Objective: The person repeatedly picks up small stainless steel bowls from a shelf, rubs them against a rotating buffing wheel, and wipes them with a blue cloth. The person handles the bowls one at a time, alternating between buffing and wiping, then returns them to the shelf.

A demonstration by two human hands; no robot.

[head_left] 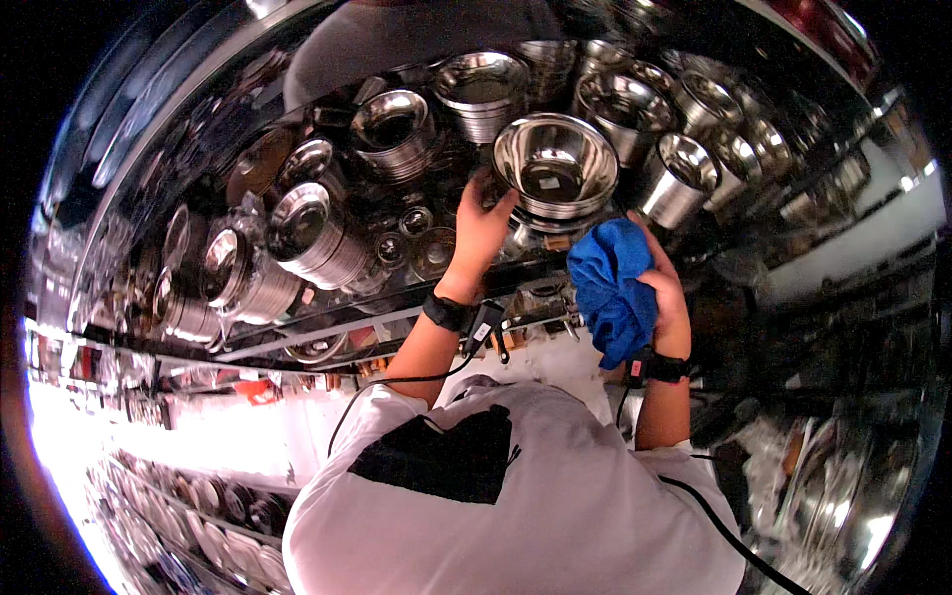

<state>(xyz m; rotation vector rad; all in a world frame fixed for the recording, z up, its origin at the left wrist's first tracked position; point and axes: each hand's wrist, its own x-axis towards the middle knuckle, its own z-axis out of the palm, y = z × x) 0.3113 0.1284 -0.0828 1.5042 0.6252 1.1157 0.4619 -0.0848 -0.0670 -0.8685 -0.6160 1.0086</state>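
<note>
A wide steel bowl with a shiny inside sits atop other bowls on the shelf in front of me. At its left side, my left hand grips it, the fingers partly hidden behind the rim and the thumb near the wall. A small pale label shows on the bowl's bottom. My right hand is closed round a bunched blue cloth, just below and to the right of the bowl. A steel tumbler stands close beyond that hand.
Stacked steel bowls line the shelf to the left, with more bowl stacks behind. Small round steel pieces lie left of my left hand. The shelf's front edge runs below my hands. Black cables hang from both wrists.
</note>
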